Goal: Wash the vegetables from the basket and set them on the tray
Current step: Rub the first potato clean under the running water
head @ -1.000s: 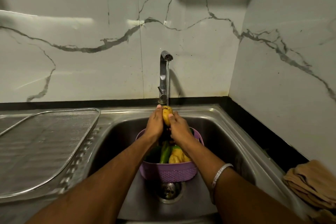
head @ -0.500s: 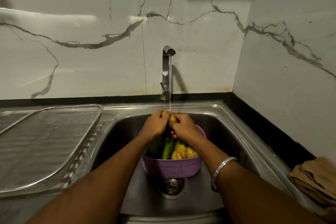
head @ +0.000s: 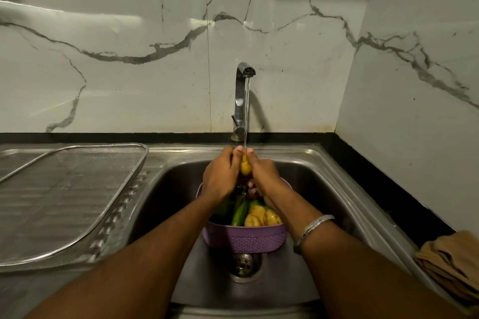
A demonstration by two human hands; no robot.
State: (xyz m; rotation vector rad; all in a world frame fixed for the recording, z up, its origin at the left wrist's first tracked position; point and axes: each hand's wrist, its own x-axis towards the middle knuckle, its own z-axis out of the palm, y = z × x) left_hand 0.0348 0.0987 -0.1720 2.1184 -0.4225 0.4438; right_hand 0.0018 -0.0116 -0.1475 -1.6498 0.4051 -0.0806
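Note:
A purple basket (head: 255, 241) stands in the steel sink (head: 324, 189) over the drain, holding green vegetables (head: 239, 212) and yellow potatoes (head: 261, 217). Above it, my left hand (head: 220, 176) and my right hand (head: 264, 173) both grip one yellow potato (head: 245, 166) under the running stream from the tap (head: 242, 101). Most of that potato is hidden between my fingers. The wire mesh tray (head: 70, 199) lies on the draining board to the left, with nothing on it.
A folded tan cloth (head: 451, 264) sits on the dark counter at the right. The marble wall closes in behind the tap and on the right. The sink drain (head: 245, 264) shows just in front of the basket.
My hands have turned and rubbed the potato under the water, closing round it more. The view has tilted slightly; the basket and tray stay put.

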